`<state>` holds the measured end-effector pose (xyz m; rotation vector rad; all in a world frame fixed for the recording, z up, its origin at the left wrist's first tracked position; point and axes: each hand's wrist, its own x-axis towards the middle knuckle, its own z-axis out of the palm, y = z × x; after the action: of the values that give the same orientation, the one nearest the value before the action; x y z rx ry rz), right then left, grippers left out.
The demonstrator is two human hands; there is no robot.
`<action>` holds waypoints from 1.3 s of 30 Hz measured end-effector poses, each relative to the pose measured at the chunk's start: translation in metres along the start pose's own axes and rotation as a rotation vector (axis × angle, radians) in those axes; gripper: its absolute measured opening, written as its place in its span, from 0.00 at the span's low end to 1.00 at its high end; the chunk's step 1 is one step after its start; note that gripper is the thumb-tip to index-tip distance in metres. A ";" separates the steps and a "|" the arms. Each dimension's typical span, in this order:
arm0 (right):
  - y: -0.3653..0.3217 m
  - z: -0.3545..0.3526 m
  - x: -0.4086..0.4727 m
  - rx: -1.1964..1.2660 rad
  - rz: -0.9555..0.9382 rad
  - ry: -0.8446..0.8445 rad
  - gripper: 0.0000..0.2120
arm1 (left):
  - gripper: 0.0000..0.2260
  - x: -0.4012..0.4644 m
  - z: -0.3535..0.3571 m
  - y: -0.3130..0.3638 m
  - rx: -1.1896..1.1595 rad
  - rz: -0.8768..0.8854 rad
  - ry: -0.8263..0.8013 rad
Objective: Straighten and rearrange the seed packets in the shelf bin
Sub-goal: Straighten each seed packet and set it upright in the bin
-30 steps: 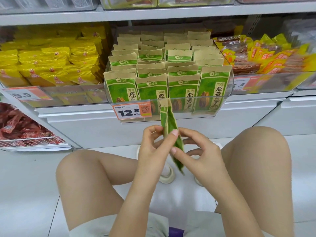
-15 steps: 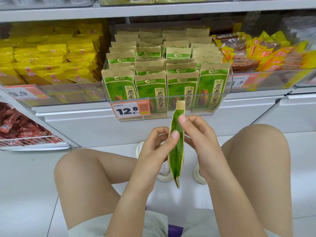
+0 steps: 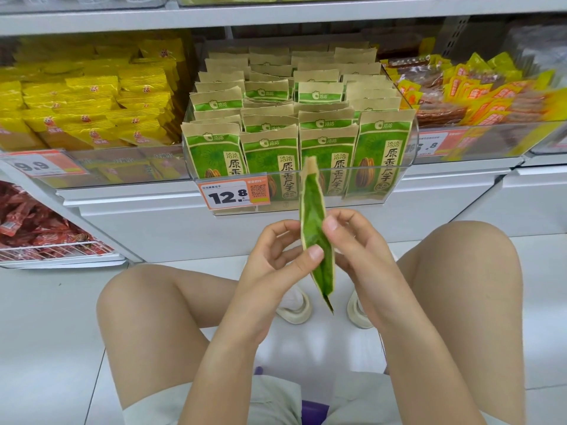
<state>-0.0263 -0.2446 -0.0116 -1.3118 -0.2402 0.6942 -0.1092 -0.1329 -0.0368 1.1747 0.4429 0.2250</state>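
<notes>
Red packs [image 3: 36, 222]: lower shelf, far left of the bin, lying in a wire tray.
Yellow packs [image 3: 92, 96]: stacked in the compartment just left of the bin, behind a 9.9 tag [image 3: 40, 165].
Bin [image 3: 408, 167]: clear plastic, rounded front, on the middle shelf; a 12.8 tag [image 3: 234, 194] hangs on its front left.
Packets [image 3: 270, 148]: green and tan, upright in four rows inside the bin, front row pressed against the clear wall.
Left hand [image 3: 276, 259]: below the bin, fingers curled, thumb tip pressed on the held packet's near side.
Held packet [image 3: 316, 228]: out of the bin, just in front of it, seen edge-on, upright with a slight tilt; its tan top covers part of the bin's front wall.
Right hand [image 3: 356, 240]: beside the left, thumb and curled fingers pinching the same packet from the other side.
Orange packs [image 3: 478, 96]: right of the bin, heaped behind a clear wall.
Knees: bare, either side of the hands, under the bin.
Shoes [image 3: 297, 311]: on the white floor behind the hands, partly hidden by them.
</notes>
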 end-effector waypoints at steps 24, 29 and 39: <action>0.003 -0.009 -0.016 -0.135 0.025 -0.171 0.04 | 0.22 0.000 0.000 0.009 -0.140 0.029 0.150; 0.017 -0.005 -0.012 -0.450 -0.182 0.084 0.08 | 0.20 -0.002 0.009 0.013 -0.081 0.042 0.138; 0.023 -0.004 -0.010 -0.570 -0.230 0.194 0.17 | 0.16 0.000 -0.004 0.009 -0.003 0.028 0.147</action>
<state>-0.0392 -0.2517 -0.0323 -1.8467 -0.4439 0.3030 -0.1111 -0.1260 -0.0300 1.1666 0.5548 0.3373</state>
